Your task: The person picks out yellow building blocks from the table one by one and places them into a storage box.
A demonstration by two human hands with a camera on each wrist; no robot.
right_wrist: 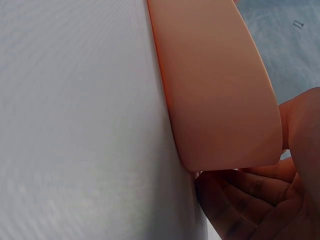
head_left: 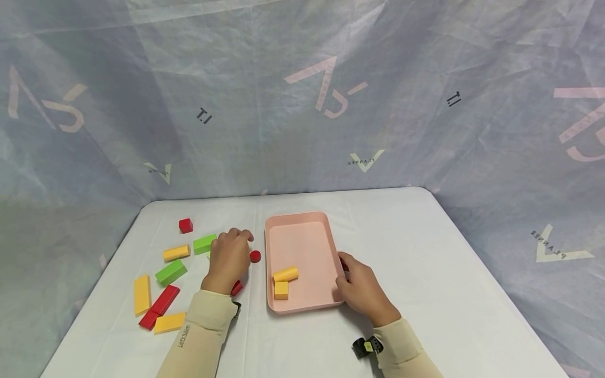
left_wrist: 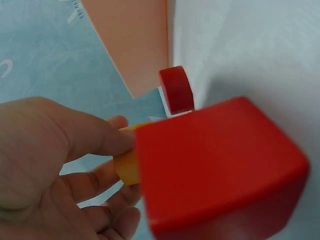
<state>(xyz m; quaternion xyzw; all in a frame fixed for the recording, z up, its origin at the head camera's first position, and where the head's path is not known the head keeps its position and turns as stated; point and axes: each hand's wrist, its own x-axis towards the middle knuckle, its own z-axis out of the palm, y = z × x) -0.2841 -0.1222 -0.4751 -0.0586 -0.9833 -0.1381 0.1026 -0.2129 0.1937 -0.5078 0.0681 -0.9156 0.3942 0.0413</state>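
My left hand (head_left: 229, 260) is left of the pink tray (head_left: 304, 307), back of the hand facing up. In the left wrist view its thumb and fingers pinch a yellow block (left_wrist: 128, 169), whose shape is partly hidden by a large red block (left_wrist: 220, 165) close to the camera. A red disc-like piece (head_left: 255, 256) lies between this hand and the tray. At the tray's right side, my right hand (head_left: 361, 286) grips the wall, thumb at the rim and fingers against the outside. Inside the tray lie a yellow cylinder (head_left: 285, 274) and a yellow cube (head_left: 281, 290).
Left on the white table (head_left: 425, 252) lie a red cube (head_left: 186, 226), a yellow cylinder (head_left: 176, 253), green blocks (head_left: 171, 272), yellow flat blocks (head_left: 142, 295) and red blocks (head_left: 165, 300). A grey printed curtain (head_left: 255, 105) hangs behind the table.
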